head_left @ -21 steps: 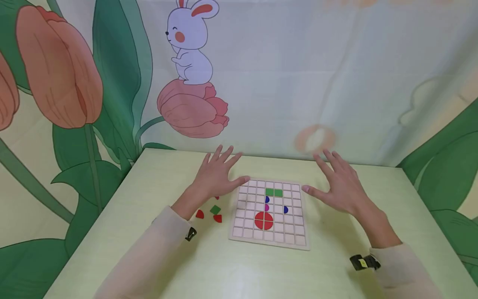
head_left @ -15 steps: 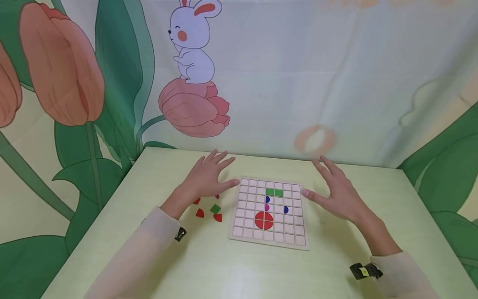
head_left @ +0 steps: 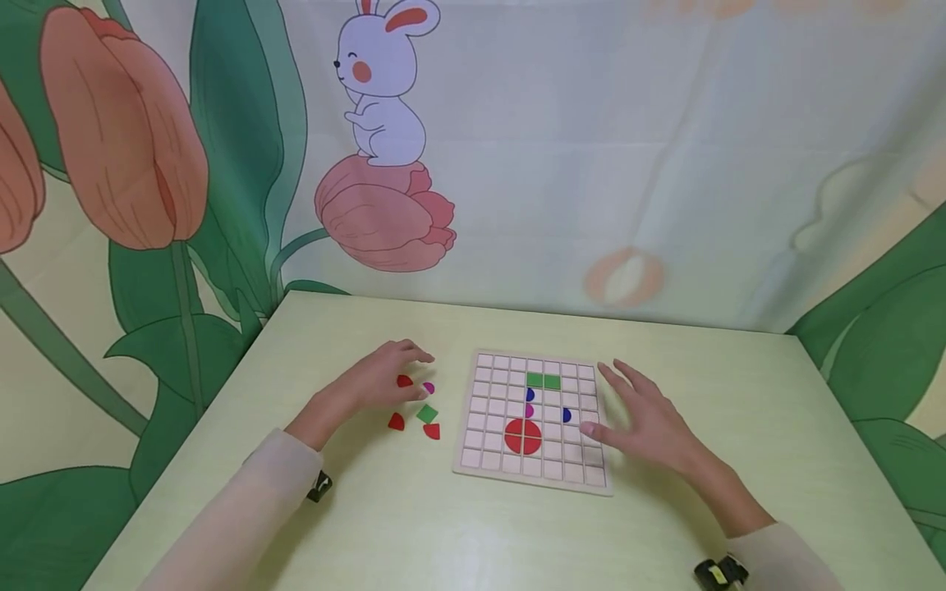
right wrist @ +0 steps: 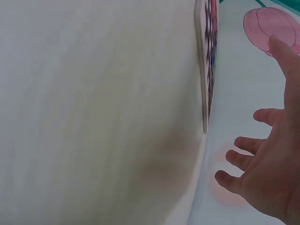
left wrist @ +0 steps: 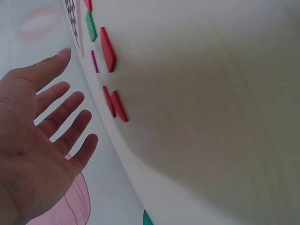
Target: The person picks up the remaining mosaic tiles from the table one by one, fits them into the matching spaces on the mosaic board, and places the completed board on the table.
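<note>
My left hand (head_left: 375, 377) hovers with loosely bent fingers over a loose group of flat shapes. These are several red quarter circles (head_left: 397, 422), a green square (head_left: 427, 413) and a magenta half circle (head_left: 429, 388). Nothing is between its fingers in the left wrist view, and part of the group is hidden under it in the head view. A pale gridded board (head_left: 473, 442) lies right of these shapes. Over its right edge, my right hand (head_left: 654, 423) spreads its thumb and fingers, holding nothing.
On the board sit two green squares (head_left: 543, 381), two blue half circles (head_left: 567, 415), a magenta half circle (head_left: 529, 410) and a red circle (head_left: 523, 436) made of quarters. A printed curtain (head_left: 517, 164) hangs behind the pale table (head_left: 473, 533).
My left hand has moved left and nearer, from beside the board's far left corner to over the loose shapes. The right hand has come lower and nearer, now overlapping the board's right edge.
</note>
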`<state>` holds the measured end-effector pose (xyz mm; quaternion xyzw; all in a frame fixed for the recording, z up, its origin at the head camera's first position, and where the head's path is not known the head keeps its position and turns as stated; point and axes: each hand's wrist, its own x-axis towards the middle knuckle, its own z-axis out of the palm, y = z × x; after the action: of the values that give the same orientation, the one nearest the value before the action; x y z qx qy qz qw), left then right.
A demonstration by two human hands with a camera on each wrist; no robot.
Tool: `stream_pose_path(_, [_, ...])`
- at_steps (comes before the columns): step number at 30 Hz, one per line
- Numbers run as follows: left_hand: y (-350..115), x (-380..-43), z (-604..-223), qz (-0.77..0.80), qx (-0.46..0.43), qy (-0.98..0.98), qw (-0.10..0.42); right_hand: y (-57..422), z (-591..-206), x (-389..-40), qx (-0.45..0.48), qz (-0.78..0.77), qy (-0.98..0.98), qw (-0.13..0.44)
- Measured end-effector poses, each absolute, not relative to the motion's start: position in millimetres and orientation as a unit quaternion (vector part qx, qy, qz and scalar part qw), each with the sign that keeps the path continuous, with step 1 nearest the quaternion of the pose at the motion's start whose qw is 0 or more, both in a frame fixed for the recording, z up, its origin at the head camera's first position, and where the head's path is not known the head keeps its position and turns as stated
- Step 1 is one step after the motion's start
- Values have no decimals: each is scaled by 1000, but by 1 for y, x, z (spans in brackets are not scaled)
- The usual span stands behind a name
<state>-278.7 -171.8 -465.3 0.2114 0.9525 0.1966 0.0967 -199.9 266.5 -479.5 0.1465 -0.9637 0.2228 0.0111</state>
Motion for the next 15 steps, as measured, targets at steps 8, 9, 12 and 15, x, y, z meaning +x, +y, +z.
stream_pose_path(8, [-171, -279, -479, 215, 202, 950, 105, 263, -491, -194, 146, 202, -968, -17])
stream_pose_path(9, [-171, -280, -480, 215, 203, 950, 104, 263, -491, -194, 148, 202, -968, -21])
stream_pose_path(12, [-170, -283, -483, 211, 211, 949, 98, 263, -492, -192, 162, 195, -967, -33])
stream_pose_path(15, [-169, -285, -485, 214, 216, 948, 95, 262, -492, -192, 175, 181, -967, -47])
